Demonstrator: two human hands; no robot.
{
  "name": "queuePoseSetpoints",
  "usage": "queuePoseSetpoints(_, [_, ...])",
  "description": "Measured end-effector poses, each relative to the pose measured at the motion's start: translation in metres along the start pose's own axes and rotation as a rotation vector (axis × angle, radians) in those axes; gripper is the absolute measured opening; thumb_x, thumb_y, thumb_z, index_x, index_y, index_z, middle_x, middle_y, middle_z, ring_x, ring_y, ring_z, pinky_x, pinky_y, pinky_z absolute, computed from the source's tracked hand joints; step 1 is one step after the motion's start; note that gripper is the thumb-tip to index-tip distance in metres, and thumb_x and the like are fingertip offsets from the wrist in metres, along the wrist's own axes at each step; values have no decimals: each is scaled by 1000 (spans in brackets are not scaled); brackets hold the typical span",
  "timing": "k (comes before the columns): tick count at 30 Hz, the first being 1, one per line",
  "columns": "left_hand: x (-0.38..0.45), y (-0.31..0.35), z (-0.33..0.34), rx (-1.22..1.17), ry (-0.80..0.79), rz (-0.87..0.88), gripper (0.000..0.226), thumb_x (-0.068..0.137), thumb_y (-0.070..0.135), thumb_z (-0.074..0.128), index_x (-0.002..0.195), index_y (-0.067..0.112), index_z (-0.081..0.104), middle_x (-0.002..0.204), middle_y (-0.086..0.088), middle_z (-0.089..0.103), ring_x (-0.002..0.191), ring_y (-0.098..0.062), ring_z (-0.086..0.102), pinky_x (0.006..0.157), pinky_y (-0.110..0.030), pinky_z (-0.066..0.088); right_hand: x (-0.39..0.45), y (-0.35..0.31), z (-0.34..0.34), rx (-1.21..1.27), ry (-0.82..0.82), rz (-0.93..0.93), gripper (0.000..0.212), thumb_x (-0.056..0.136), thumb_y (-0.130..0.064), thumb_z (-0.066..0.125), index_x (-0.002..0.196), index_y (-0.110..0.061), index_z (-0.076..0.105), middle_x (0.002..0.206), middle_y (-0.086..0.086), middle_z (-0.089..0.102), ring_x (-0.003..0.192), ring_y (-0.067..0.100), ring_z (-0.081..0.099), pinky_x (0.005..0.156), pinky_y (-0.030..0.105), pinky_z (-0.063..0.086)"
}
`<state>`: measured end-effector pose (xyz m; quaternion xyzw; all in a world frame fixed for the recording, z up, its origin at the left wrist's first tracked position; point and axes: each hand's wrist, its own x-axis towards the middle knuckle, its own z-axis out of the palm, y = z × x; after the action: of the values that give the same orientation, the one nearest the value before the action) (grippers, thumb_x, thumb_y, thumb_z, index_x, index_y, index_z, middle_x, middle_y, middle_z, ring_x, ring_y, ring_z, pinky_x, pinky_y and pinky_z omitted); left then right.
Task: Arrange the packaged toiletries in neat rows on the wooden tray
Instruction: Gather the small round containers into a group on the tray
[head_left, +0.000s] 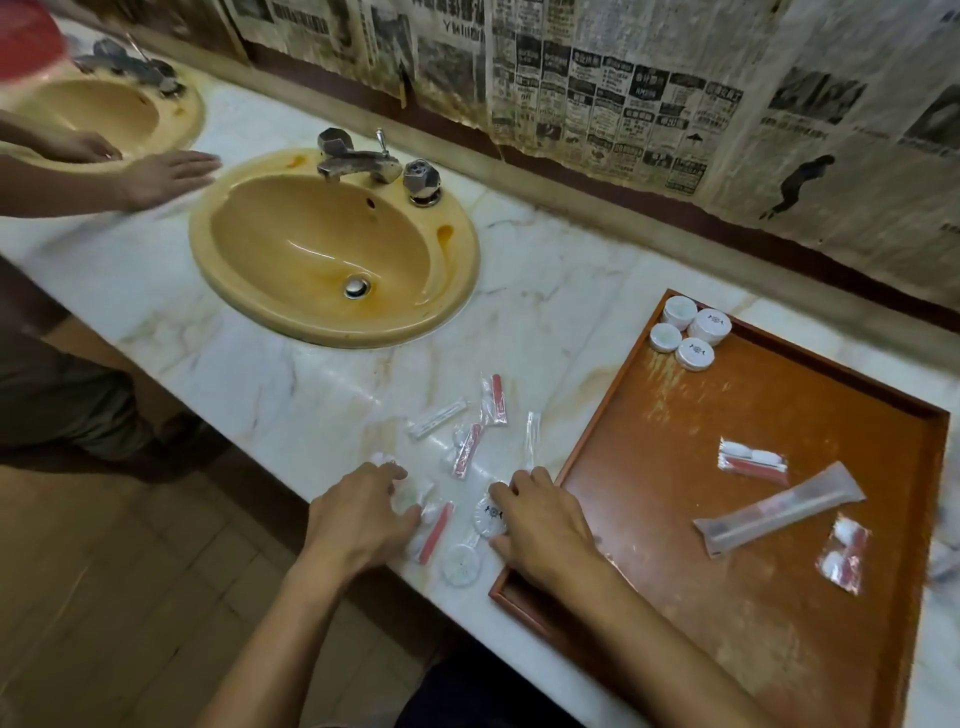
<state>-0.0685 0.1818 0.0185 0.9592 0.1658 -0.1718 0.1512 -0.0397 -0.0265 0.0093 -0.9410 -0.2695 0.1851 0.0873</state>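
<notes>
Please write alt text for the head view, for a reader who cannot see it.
Both hands, left hand and right hand, reach among packaged toiletries scattered on a marble counter. Beside them, a wooden tray holds a few packets and four white round containers.

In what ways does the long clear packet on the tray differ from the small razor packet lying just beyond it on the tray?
The long clear packet is much longer and narrower than the small razor packet. The long one lies slanted, its far end toward the right rim of the wooden tray; the small one lies nearly level. The long one shows a faint pale red item; the small one shows white pieces and a clear red strip. Both are transparent, sealed and lie flat on the tray.
</notes>
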Motion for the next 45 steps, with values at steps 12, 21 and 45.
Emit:
queuePoseSetpoints(12, [4, 12, 2, 54, 2, -96, 60, 84, 63, 43, 132, 28, 52, 125, 3, 59, 109, -23, 58, 85, -36, 44, 2, 4, 3, 55, 23, -46, 36, 83, -29, 54, 118, -19, 51, 111, 3, 50, 108, 24, 43, 67, 31, 32])
queuePoseSetpoints(21, [10, 23, 0, -19, 18, -183, 40, 75, 56, 60, 97, 22, 64, 101, 5, 67, 84, -18, 60, 69, -29, 46, -3, 22, -10, 327, 154, 94, 47, 81, -44, 59, 126, -31, 50, 112, -9, 49, 112, 13, 40, 77, 28, 39])
queuePoseSetpoints(45, [61, 179, 15, -332, 96, 448, 57, 70, 49, 73, 122, 36, 56, 102, 18, 61, 97, -5, 55, 75, -19, 40, -35, 133, -38, 442, 340, 473, 50, 79, -44, 64, 125, -32, 50, 117, -10, 48, 112, 11, 41, 88, 30, 43])
